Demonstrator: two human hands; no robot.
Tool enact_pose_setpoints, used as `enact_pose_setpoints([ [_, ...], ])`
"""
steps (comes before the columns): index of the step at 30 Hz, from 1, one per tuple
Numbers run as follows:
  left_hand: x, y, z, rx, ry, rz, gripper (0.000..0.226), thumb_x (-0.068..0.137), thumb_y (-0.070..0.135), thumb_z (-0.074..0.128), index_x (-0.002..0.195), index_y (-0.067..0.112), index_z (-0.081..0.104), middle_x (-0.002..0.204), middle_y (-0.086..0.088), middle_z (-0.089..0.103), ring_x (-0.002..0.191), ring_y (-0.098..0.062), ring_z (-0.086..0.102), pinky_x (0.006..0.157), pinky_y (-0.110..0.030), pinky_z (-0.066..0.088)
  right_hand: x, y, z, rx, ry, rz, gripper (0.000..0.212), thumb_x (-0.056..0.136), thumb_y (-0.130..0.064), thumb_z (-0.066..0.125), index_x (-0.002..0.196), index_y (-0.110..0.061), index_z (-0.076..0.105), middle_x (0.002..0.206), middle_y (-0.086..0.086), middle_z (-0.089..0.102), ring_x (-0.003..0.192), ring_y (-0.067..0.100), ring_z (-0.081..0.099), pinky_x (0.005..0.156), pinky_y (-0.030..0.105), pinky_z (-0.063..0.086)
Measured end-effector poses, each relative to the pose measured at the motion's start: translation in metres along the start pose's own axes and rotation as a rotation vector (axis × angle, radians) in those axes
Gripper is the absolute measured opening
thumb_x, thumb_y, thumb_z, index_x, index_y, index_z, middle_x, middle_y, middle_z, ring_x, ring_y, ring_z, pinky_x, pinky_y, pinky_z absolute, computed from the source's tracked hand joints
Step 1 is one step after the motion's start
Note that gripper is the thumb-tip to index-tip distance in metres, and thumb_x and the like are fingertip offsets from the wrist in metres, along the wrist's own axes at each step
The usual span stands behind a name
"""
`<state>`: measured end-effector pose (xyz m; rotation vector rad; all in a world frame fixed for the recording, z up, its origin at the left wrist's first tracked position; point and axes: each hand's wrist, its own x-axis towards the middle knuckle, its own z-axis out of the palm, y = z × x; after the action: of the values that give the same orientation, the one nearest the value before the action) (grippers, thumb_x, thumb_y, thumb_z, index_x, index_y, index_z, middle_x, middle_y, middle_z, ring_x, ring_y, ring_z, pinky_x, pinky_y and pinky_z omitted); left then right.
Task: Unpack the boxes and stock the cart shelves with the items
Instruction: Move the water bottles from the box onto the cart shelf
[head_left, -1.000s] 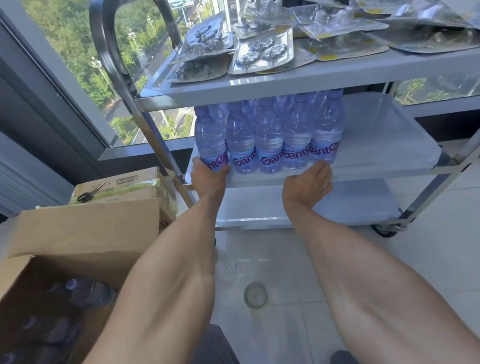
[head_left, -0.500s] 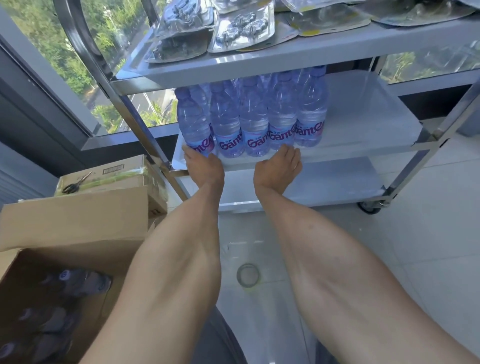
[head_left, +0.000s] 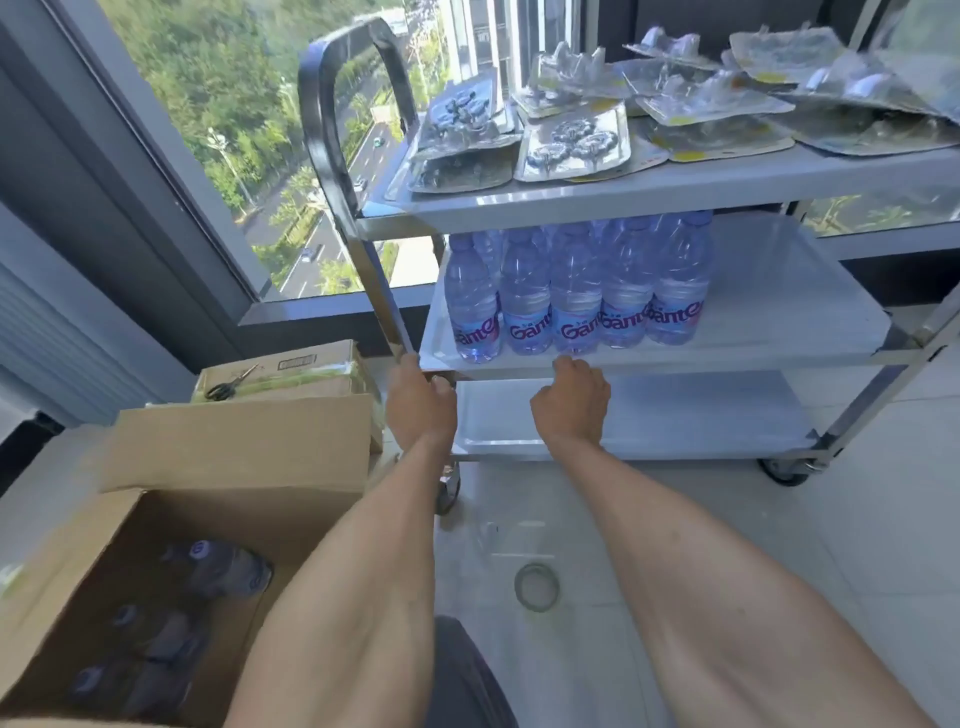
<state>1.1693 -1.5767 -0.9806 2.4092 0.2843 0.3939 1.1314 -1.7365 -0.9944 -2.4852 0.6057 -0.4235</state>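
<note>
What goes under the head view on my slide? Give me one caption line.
Both hands, left and right, at the front edge of the cart's middle shelf, beside a row of water bottles; open box below left.
</note>
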Motion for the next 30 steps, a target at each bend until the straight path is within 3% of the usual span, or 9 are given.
enact_pose_setpoints([
  [7, 0.011, -0.101, -0.085, -0.037, 0.193, -0.208, 0.025, 0.092, 0.01, 0.049, 0.114, 0.008, 0.062, 0.11, -0.014, 0.065, 0.101, -0.032, 0.059, 0.075, -0.03, 0.034, -0.046, -0.075, 0.014, 0.07, -0.062, -0.172, 0.023, 0.084, -0.004, 0.048, 0.105, -0.006, 0.059, 0.106, 0.014, 0.062, 0.102, 0.035, 0.054, 0.074, 0.035, 0.04],
  [11, -0.001, -0.159, -0.113, 0.109, -0.008, -0.37, 0.021, 0.09, 0.017, 0.052, 0.107, 0.012, 0.063, 0.11, -0.013, 0.065, 0.102, -0.032, 0.062, 0.077, -0.032, 0.044, -0.086, -0.125, 0.039, 0.132, -0.03, -0.292, 0.024, 0.083, -0.001, 0.05, 0.102, -0.003, 0.064, 0.103, 0.016, 0.062, 0.096, 0.036, 0.056, 0.074, 0.037, 0.044],
  [14, -0.015, -0.197, -0.123, 0.237, -0.185, -0.464, 0.028, 0.089, 0.021, 0.054, 0.114, 0.014, 0.064, 0.118, -0.012, 0.065, 0.11, -0.032, 0.062, 0.086, -0.033, 0.049, -0.122, -0.17, 0.067, 0.212, -0.035, -0.487, 0.021, 0.084, 0.003, 0.053, 0.099, -0.005, 0.066, 0.101, 0.012, 0.063, 0.093, 0.029, 0.057, 0.072, 0.029, 0.04],
  [19, -0.045, -0.25, -0.139, 0.389, -0.391, -0.551, 0.037, 0.09, 0.023, 0.054, 0.125, 0.013, 0.061, 0.129, -0.009, 0.062, 0.12, -0.029, 0.06, 0.092, -0.034, 0.05, -0.164, -0.218, 0.105, 0.061, -0.324, -0.807, 0.016, 0.085, -0.004, 0.049, 0.088, -0.01, 0.064, 0.087, 0.006, 0.062, 0.086, 0.028, 0.058, 0.068, 0.027, 0.034],
  [22, -0.053, -0.283, -0.158, 0.394, -0.409, -0.595, 0.037, 0.09, 0.025, 0.054, 0.125, 0.015, 0.059, 0.128, -0.007, 0.062, 0.118, -0.027, 0.061, 0.092, -0.033, 0.05, -0.183, -0.233, 0.126, -0.018, -0.45, -0.717, 0.014, 0.08, -0.006, 0.048, 0.08, -0.014, 0.06, 0.089, 0.008, 0.064, 0.088, 0.031, 0.06, 0.068, 0.028, 0.035],
  [25, -0.057, -0.313, -0.183, 0.388, -0.353, -0.651, 0.037, 0.09, 0.026, 0.055, 0.125, 0.016, 0.059, 0.127, -0.008, 0.062, 0.116, -0.027, 0.061, 0.092, -0.032, 0.052, -0.206, -0.248, 0.148, -0.019, -0.56, -0.548, 0.016, 0.079, -0.009, 0.048, 0.083, -0.013, 0.063, 0.092, 0.011, 0.064, 0.091, 0.035, 0.062, 0.071, 0.031, 0.046],
  [30, -0.053, -0.35, -0.215, 0.4, -0.271, -0.746, 0.039, 0.091, 0.029, 0.057, 0.127, 0.014, 0.058, 0.13, -0.01, 0.06, 0.118, -0.029, 0.059, 0.091, -0.035, 0.049, -0.246, -0.27, 0.188, -0.211, -0.749, -0.71, 0.023, 0.085, -0.02, 0.055, 0.106, -0.014, 0.059, 0.112, 0.011, 0.055, 0.107, 0.035, 0.056, 0.085, 0.038, 0.045],
])
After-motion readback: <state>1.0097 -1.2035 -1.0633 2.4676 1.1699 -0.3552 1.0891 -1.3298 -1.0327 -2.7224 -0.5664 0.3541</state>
